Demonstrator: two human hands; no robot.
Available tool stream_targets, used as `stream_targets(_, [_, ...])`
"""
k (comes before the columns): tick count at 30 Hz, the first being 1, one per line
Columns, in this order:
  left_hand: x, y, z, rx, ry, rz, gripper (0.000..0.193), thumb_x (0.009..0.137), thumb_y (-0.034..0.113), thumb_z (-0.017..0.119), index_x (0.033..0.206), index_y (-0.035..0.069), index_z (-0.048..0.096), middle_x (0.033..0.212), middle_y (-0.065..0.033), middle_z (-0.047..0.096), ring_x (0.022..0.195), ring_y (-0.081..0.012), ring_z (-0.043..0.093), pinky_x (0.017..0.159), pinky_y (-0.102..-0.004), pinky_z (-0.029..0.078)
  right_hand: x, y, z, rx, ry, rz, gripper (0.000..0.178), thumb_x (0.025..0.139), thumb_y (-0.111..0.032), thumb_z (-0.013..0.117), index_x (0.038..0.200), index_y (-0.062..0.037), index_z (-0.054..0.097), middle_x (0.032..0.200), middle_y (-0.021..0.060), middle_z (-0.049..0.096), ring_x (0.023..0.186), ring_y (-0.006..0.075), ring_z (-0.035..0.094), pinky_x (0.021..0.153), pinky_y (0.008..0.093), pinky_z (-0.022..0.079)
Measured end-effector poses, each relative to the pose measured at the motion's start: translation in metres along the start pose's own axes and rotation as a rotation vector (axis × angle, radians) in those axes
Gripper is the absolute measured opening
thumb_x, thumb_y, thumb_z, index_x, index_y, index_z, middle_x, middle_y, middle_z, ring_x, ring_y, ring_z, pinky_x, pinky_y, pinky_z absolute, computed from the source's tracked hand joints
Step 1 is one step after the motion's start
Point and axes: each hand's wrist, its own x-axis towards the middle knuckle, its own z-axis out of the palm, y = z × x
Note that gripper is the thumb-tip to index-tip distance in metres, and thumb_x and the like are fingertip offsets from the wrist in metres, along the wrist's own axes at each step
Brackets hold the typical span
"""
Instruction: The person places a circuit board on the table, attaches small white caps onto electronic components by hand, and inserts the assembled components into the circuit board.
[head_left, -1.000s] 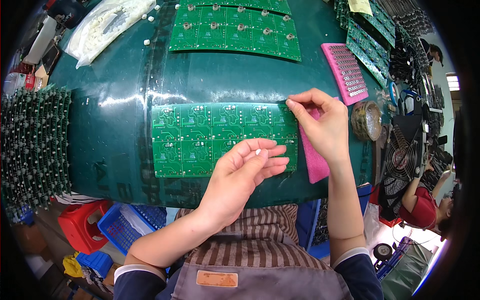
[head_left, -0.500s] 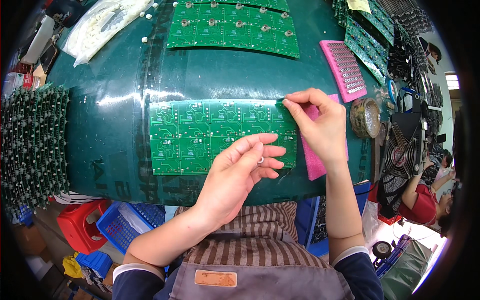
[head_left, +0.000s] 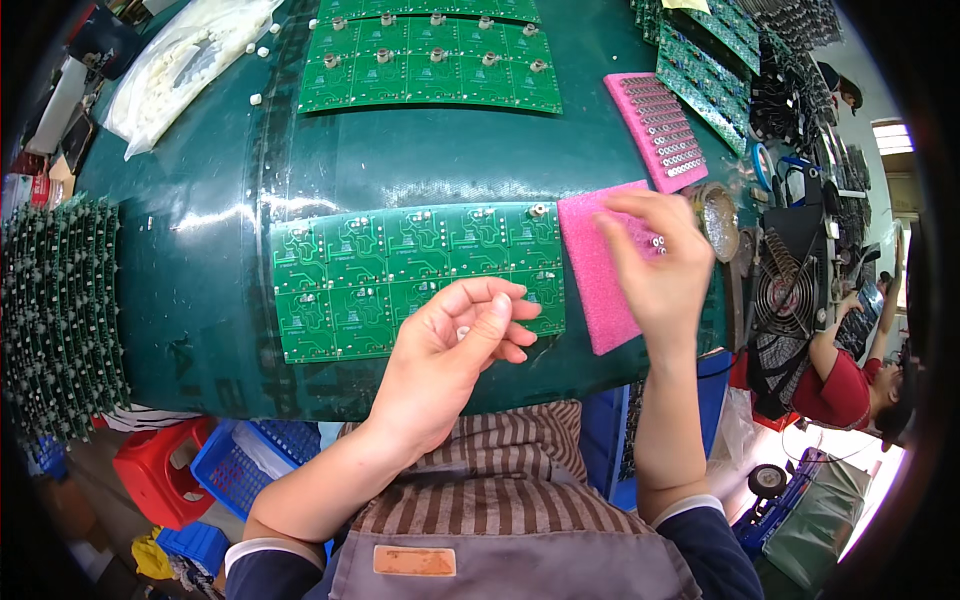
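Note:
A green circuit board point(head_left: 360, 270) lies flat on the table in front of me. At its upper right corner stands one small metal cylindrical part point(head_left: 537, 209). Over the board's lower right part my left hand point(head_left: 430, 355) is curled, palm up, around a small white piece point(head_left: 462, 332) that shows between thumb and palm. My right hand point(head_left: 665, 265) hovers above a pink foam pad point(head_left: 590, 270) to the right of the board. Its fingers are bent and smeared by motion, so whether they pinch anything is hidden. Several small metal parts point(head_left: 658, 245) show on the foam beside those fingers.
Farther back lies a board with metal cylinders fitted point(head_left: 430, 70). Another pink foam point(head_left: 660, 130) holds rows of metal parts, near a round container point(head_left: 716, 222). Stacked boards point(head_left: 65, 320) stand at left, a bag of white pieces point(head_left: 185, 70) behind. A co-worker point(head_left: 845, 365) is at far right.
My right hand has left the board's upper right corner and moved right over the pink foam. A metal part now shows at that corner. The whole view has shifted slightly.

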Motion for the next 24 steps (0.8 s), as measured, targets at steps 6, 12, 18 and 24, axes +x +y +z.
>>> stream_targets(6, [-0.002, 0.003, 0.002, 0.03, -0.001, 0.002, 0.025, 0.092, 0.015, 0.056, 0.112, 0.001, 0.058, 0.091, -0.0049, 0.061, 0.081, -0.0106, 0.056, 0.072, -0.0245, 0.046, -0.022, 0.022, -0.027, -0.19, -0.068, 0.309, 0.01, 0.075, -0.003, 0.067, 0.083, -0.0005, 0.062, 0.077, 0.0115, 0.061, 0.071, 0.0242, 0.059, 0.064, 0.0323, 0.046])
stream_targets(12, [-0.003, 0.004, 0.006, 0.057, 0.012, -0.011, 0.026, 0.09, 0.011, 0.058, 0.113, 0.0, 0.057, 0.094, -0.0078, 0.063, 0.08, -0.0103, 0.057, 0.07, -0.0233, 0.046, -0.033, 0.033, -0.022, -0.234, 0.023, 0.212, 0.005, 0.08, -0.001, 0.061, 0.084, 0.0003, 0.058, 0.081, 0.0127, 0.061, 0.071, 0.0285, 0.058, 0.064, 0.0353, 0.046])
stream_targets(18, [-0.004, 0.003, 0.009, 0.032, 0.029, -0.011, 0.026, 0.089, 0.011, 0.059, 0.113, 0.0, 0.057, 0.1, -0.0101, 0.063, 0.081, -0.0099, 0.058, 0.071, -0.0232, 0.047, -0.037, 0.002, -0.015, -0.318, 0.136, -0.014, 0.006, 0.081, 0.0, 0.061, 0.086, 0.0016, 0.058, 0.087, 0.0125, 0.063, 0.076, 0.0254, 0.061, 0.07, 0.0332, 0.048])
stream_targets(24, [-0.007, 0.0, 0.012, 0.072, 0.005, 0.007, 0.023, 0.089, 0.009, 0.059, 0.11, -0.001, 0.059, 0.098, -0.0078, 0.063, 0.082, -0.0106, 0.058, 0.072, -0.0234, 0.047, -0.057, -0.054, -0.007, 1.003, -0.141, 0.438, 0.014, 0.08, 0.01, 0.062, 0.092, 0.003, 0.059, 0.092, 0.0135, 0.063, 0.088, 0.0177, 0.061, 0.079, 0.028, 0.049])
